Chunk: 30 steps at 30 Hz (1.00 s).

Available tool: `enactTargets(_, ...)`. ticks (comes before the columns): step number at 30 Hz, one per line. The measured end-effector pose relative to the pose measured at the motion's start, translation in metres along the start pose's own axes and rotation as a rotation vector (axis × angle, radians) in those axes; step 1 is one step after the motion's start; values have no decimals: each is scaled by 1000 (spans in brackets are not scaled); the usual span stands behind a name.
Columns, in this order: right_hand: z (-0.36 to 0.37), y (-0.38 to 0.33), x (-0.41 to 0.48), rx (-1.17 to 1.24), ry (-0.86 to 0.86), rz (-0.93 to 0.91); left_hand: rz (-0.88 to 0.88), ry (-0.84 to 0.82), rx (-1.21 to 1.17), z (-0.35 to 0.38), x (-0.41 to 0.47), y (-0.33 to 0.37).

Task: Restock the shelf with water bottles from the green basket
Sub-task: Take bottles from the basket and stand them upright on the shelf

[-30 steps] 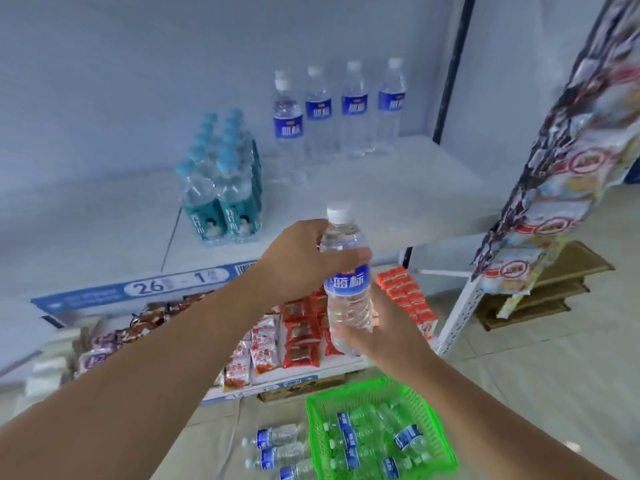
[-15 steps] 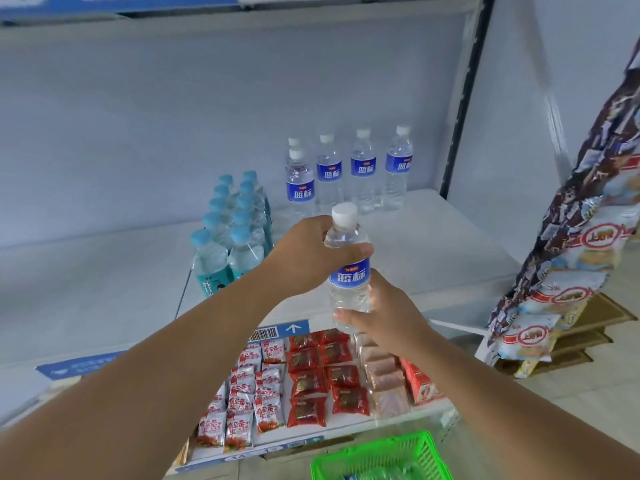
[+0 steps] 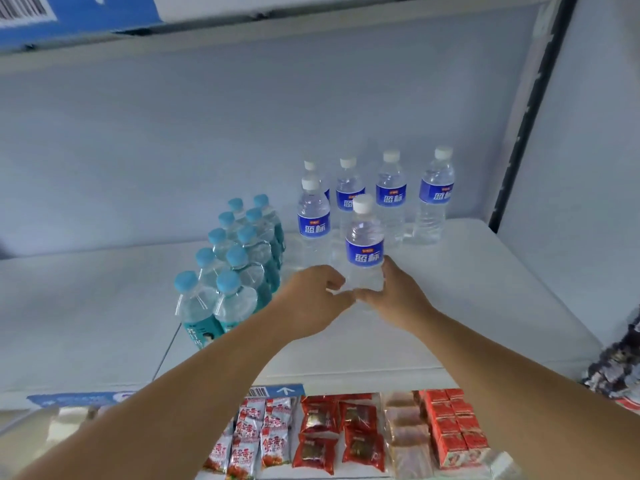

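A water bottle [image 3: 364,249] with a white cap and a blue label stands upright over the white shelf [image 3: 485,289], in front of the other bottles and toward the shelf's right half. Its base is hidden behind the two hands, so whether it rests on the shelf board cannot be told.

The right hand [image 3: 394,297] grips the clear lower part of the bottle from the right, with its thumb up along the side, just under the label. The left hand [image 3: 311,299] comes in from the left. Its fingers [image 3: 334,279] are curled, and their tips and the thumb pinch the bottle's lower left side. The two hands nearly meet in front of the bottle.

Behind it stand five matching blue-label bottles [image 3: 390,195]: four in a row along the back wall and one just ahead of the leftmost. To the left, near the left hand's wrist, is a tight block of teal bottles [image 3: 239,271] with light blue caps, in two columns.

Below the shelf edge, a blue price strip [image 3: 273,391] runs along the front, and the lower shelf holds rows of red and white snack packets [image 3: 346,434]. At the far right edge hang dark printed packets [image 3: 620,368].
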State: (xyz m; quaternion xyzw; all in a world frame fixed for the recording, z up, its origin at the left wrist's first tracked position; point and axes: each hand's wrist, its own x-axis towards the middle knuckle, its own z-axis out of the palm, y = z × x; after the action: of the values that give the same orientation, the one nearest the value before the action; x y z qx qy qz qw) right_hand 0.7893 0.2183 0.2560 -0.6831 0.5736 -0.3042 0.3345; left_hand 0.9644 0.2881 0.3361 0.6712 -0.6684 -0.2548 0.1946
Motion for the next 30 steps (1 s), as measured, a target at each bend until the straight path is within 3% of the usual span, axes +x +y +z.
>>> enactTargets(13, 4, -4, 90, -63, -18, -8, -24, -160, -78, 13, 11, -19)
enactTargets(24, 9, -6, 84, -1, 37, 72, 3, -195, -71, 13, 7, -19)
enactTargets(30, 5, 3, 55, -109, 48, 93, 21, -182, -37, 15, -6, -22)
